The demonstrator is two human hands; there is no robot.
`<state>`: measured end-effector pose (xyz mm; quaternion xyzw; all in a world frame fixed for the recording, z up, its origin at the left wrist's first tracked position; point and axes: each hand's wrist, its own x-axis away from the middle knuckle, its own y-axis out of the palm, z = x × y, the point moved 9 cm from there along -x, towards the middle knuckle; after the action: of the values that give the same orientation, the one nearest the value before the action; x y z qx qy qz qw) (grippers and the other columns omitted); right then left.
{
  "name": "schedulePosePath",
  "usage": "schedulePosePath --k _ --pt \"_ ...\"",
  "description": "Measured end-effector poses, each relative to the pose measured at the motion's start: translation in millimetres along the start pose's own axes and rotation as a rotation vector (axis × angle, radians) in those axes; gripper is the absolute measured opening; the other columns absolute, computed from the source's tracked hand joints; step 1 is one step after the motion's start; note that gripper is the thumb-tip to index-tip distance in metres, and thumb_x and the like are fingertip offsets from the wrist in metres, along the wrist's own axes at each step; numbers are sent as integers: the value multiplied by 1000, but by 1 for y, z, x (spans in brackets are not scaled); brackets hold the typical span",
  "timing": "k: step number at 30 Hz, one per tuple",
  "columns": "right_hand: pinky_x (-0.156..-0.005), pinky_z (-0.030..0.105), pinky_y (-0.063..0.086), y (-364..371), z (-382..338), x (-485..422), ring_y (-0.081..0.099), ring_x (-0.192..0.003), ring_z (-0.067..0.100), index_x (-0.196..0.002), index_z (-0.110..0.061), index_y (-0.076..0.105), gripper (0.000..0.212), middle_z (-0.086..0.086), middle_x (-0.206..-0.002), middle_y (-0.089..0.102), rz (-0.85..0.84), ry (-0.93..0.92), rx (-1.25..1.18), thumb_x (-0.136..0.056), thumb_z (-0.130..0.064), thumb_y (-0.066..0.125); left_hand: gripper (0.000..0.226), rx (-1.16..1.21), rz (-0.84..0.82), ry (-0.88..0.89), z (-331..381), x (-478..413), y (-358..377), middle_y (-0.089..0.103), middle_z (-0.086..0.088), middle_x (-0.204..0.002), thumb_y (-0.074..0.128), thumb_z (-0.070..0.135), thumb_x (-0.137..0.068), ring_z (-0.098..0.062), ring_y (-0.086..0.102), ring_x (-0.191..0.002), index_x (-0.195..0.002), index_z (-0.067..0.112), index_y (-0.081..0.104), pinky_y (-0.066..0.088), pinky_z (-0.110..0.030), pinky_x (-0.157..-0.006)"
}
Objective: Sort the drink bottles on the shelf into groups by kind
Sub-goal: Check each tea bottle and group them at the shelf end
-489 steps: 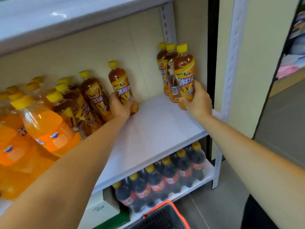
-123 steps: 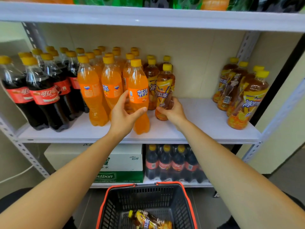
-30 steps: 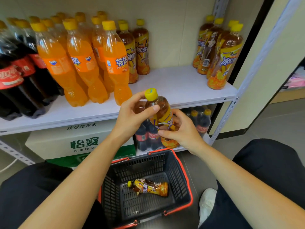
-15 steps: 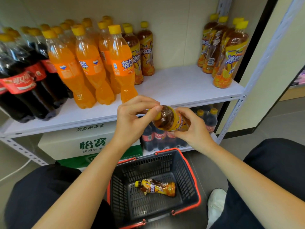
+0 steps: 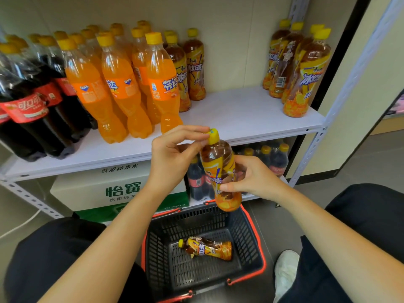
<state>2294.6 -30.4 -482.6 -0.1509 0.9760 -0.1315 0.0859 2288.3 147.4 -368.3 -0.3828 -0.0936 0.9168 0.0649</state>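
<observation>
The right hand [image 5: 254, 179] gripped the middle of an iced tea bottle [image 5: 219, 169], fingers and thumb curled round its label. The left hand [image 5: 171, 158] pinched the bottle's yellow cap [image 5: 213, 135] between fingertips and thumb. The bottle was held nearly upright in front of the white shelf [image 5: 240, 114], above a black basket with a red rim [image 5: 248, 228]. A second iced tea bottle [image 5: 207, 248] lay on its side in the basket. On the shelf stood Coca-Cola bottles [image 5: 32, 106] at the left, then Fanta bottles [image 5: 122, 88], with two iced tea bottles [image 5: 194, 66] just beside them. Well apart, at the right end, stood a group of iced tea bottles [image 5: 306, 71].
</observation>
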Motion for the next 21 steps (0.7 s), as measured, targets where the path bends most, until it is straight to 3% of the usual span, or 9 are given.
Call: schedulePosePath --k 2,4,6,8,11,15,18,21 --pt "-87 36 60 2 1 1 75 -100 15 -115 -23 72 44 -1 -106 79 -19 20 -14 -75 -22 90 25 13 -48 -34 -4 -3 3 73 -6 -117 70 -5 -91 -19 69 -114 -107 13 75 60 -37 -89" --pt "-68 26 57 0 0 3 73 -91 9 -111 -26 73 37 -2 -103 79 6 49 -86 -78 -17 88 34 36 -126 -89 -11 -3 8 65 -7 -133 67 -4 -94 -19 65 -123 -123 13 69 58 -31 -93" --pt "-54 25 51 -6 -2 3 71 -82 11 -108 -24 73 31 -1 -99 79 74 70 -177 -80 -16 86 41 24 -188 -144 -18 0 13 57 -5 -143 69 1 -94 -18 64 -122 -132 15 63 57 -27 -92" --pt "-50 24 50 -14 -2 3 72 -80 15 -110 -19 73 32 3 -100 78 156 107 -309 -79 -24 82 41 14 -254 -218 -28 7 20 56 -5 -140 74 7 -90 -18 65 -117 -129 18 65 56 -24 -86" --pt "-52 24 49 -22 -1 1 70 -76 16 -118 -7 68 46 11 -104 77 245 203 -560 -80 -33 76 46 83 -379 -330 -41 23 38 58 -7 -136 78 15 -83 -19 65 -114 -127 19 67 54 -24 -87" --pt "-76 29 52 -32 0 0 70 -86 18 -116 -7 69 45 10 -104 77 331 281 -807 -82 -35 73 67 86 -470 -261 -35 33 58 54 -5 -139 84 17 -81 -18 59 -126 -142 16 56 53 -34 -101" --pt "-67 23 58 -31 -5 1 73 -82 14 -110 -10 72 33 9 -103 77 283 283 -920 -82 -27 73 73 96 -386 -248 -35 30 55 55 -5 -136 84 17 -78 -15 57 -125 -144 14 54 57 -39 -93" --pt "-75 30 61 -23 -12 3 74 -97 22 -120 -10 68 37 13 -114 75 179 279 -853 -87 -25 68 65 203 -260 -302 -38 24 47 61 -5 -133 83 13 -79 -12 60 -118 -139 19 58 55 -42 -99"
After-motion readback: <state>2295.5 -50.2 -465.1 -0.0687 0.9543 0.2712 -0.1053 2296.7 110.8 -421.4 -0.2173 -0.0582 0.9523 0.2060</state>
